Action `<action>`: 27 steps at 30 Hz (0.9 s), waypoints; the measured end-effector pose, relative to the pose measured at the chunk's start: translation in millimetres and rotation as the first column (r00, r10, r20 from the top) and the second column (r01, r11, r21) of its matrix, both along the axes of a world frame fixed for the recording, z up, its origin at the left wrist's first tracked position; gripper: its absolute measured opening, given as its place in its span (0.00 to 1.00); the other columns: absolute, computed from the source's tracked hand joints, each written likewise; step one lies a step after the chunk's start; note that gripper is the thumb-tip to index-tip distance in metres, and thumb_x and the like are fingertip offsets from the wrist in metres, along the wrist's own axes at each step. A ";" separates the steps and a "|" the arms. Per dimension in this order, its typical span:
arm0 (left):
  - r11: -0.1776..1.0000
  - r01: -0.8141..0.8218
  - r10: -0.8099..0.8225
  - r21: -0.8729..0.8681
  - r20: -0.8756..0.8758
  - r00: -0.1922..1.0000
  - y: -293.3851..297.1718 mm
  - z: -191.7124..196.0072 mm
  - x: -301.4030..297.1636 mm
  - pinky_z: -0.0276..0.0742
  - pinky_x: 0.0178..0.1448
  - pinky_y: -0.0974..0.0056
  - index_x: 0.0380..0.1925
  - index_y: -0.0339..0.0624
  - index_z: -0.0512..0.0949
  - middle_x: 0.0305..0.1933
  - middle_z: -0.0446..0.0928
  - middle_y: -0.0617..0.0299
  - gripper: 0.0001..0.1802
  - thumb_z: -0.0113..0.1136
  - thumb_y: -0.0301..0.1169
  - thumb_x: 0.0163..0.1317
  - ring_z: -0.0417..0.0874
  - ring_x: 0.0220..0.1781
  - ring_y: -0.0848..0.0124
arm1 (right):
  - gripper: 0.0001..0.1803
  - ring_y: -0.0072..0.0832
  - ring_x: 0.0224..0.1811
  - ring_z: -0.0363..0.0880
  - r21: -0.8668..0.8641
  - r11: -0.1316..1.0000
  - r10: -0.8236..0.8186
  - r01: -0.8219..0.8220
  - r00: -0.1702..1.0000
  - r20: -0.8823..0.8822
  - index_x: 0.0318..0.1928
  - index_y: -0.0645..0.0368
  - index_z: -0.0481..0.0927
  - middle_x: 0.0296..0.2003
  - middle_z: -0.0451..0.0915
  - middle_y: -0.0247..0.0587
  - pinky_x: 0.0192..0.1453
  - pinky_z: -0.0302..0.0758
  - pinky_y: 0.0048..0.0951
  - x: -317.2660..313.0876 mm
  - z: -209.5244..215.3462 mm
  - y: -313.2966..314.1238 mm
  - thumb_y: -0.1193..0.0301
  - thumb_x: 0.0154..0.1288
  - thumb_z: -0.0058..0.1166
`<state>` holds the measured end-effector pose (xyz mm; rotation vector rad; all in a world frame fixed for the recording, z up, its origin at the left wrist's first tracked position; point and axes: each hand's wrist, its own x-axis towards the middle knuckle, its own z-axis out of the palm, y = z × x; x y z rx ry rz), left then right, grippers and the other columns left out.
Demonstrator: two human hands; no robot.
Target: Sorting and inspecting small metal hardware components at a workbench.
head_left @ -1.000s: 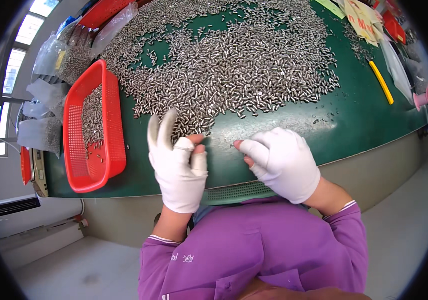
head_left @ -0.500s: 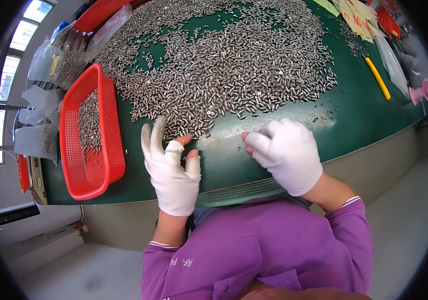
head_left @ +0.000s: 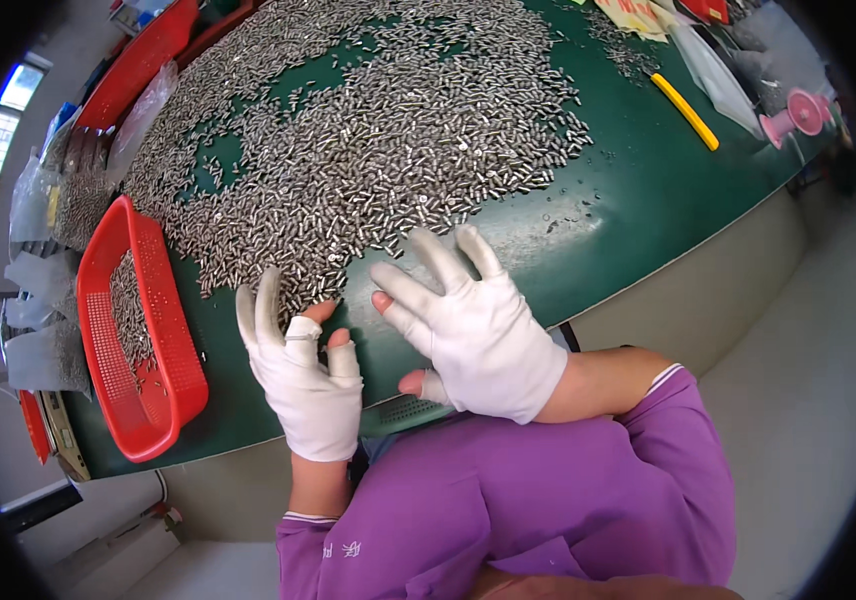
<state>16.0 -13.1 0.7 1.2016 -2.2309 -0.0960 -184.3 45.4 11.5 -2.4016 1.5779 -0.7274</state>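
A wide heap of small metal cylindrical pieces [head_left: 388, 150] covers much of the green tabletop [head_left: 638, 190]. My left hand [head_left: 303, 390], in a white glove with bare thumb and index tips, rests at the heap's near edge. Its fingers are stretched, thumb and index finger apart, and I see nothing between them. To its right, my right hand [head_left: 488, 345], gloved the same way, is spread open with the palm down. Its fingertips reach toward the near edge of the heap. Left of my left hand stands a red perforated basket [head_left: 173, 330], partly filled with similar metal pieces.
Clear plastic bags of small parts [head_left: 48, 340] line the far left. A larger red basket [head_left: 148, 65] is behind them. A yellow bar-like handle [head_left: 686, 112] and a pink spool-shaped thing [head_left: 798, 115] lie at right. A green perforated tray [head_left: 403, 414] sits at the table's front edge.
My right hand has gone from curled to spread and moved left, closer to my left hand. The view has turned, so the table sits further left and tilted.
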 end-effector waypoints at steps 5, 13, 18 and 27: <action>0.999 -0.006 0.006 0.046 0.000 1.000 -0.2 -1.5 -0.5 0.63 0.74 0.42 0.42 0.42 0.81 0.73 0.68 0.46 0.11 0.64 0.29 0.59 0.64 0.75 0.36 | 0.42 0.58 0.72 0.60 -0.005 0.968 -0.248 0.251 0.955 -0.160 0.63 0.61 0.74 0.70 0.66 0.48 0.74 0.51 0.67 -30.4 -0.7 19.7 0.42 0.57 0.59; 1.000 0.008 -0.009 0.018 0.020 1.000 -0.5 0.0 -4.7 0.64 0.72 0.41 0.45 0.43 0.80 0.73 0.68 0.47 0.13 0.64 0.34 0.62 0.63 0.75 0.36 | 0.25 0.59 0.67 0.65 -0.434 0.653 -0.704 0.621 0.709 -0.044 0.57 0.50 0.81 0.65 0.71 0.46 0.70 0.63 0.59 -108.7 0.1 33.9 0.50 0.66 0.59; 0.998 0.060 -0.061 0.009 0.085 0.995 0.8 4.8 -16.8 0.63 0.71 0.37 0.48 0.43 0.77 0.73 0.65 0.46 0.19 0.67 0.31 0.57 0.62 0.75 0.34 | 0.12 0.53 0.63 0.71 -0.428 0.761 -0.582 0.487 0.804 -0.122 0.34 0.48 0.83 0.58 0.78 0.39 0.66 0.69 0.54 -100.8 3.2 18.3 0.69 0.47 0.71; 0.998 0.059 -0.064 0.028 0.223 0.973 -8.1 11.7 -48.2 0.51 0.78 0.31 0.56 0.34 0.74 0.68 0.68 0.46 0.32 0.72 0.33 0.51 0.59 0.74 0.34 | 0.19 0.40 0.47 0.79 -0.439 0.736 -0.577 0.515 0.817 -0.009 0.48 0.48 0.83 0.47 0.82 0.35 0.51 0.76 0.42 -89.2 14.1 -13.0 0.74 0.53 0.65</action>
